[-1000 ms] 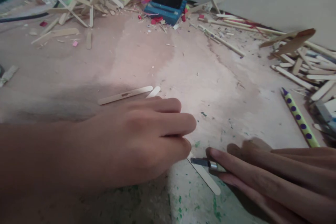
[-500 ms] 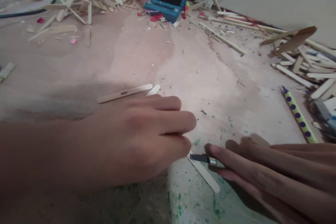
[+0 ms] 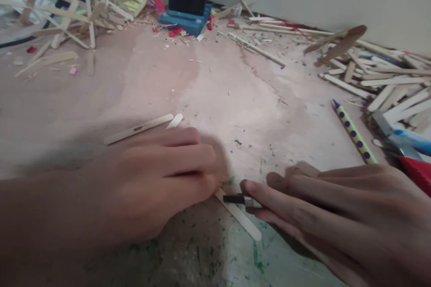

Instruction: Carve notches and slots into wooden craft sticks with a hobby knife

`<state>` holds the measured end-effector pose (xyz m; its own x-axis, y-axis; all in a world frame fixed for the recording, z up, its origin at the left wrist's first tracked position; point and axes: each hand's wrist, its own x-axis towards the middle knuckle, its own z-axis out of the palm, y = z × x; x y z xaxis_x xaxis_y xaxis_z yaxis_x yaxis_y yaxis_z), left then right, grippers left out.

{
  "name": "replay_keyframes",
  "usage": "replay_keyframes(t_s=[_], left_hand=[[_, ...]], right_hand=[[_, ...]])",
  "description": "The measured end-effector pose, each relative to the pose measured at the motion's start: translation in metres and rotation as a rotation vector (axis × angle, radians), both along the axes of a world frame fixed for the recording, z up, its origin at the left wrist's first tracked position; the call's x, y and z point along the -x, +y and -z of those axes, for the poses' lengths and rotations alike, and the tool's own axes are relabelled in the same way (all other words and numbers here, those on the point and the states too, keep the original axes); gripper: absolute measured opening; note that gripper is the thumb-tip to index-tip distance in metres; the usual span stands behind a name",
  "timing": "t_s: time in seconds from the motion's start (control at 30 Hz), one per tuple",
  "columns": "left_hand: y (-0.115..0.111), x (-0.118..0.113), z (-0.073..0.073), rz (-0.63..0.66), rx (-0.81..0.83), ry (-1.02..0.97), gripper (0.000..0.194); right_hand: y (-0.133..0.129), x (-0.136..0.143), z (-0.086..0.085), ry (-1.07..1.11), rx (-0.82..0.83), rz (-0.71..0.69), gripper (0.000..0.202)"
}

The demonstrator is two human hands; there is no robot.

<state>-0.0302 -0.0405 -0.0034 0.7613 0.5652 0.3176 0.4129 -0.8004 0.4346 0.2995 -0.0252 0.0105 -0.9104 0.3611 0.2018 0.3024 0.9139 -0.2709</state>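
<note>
- Readable text, brands, numbers, signs: none.
- Dotted writing tool [image 3: 352, 131]: purple dots only, no legible lettering.
- Small blade [image 3: 233, 199] and wooden stick [image 3: 247, 224] by it: nothing legible.
- Tabletop [image 3: 151, 76]: green specks, not characters.

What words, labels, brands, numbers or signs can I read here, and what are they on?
None that can be read.
The yellow-green, pencil-shaped stick shows purple dots, not letters.
The pale, flat wooden stick by the dark metal blade shows no lettering.
The shiny blue object at right is too blurred to tell.
</note>
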Motion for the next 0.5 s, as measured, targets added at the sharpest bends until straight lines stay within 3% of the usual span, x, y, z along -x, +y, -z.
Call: replay_keyframes(t_s=[0.27, 0.5], left_hand=[[-0.003, 0.003, 0.001, 0.0, -0.017, 0.037, 0.021], [0.003, 0.001, -0.007, 0.039, -0.034, 0.069, 0.028]], right_hand=[[-0.002, -0.009, 0.009, 0.026, -0.064, 0.018, 0.034], [-0.003, 0.005, 0.009, 0.07, -0.031, -0.001, 0.032]])
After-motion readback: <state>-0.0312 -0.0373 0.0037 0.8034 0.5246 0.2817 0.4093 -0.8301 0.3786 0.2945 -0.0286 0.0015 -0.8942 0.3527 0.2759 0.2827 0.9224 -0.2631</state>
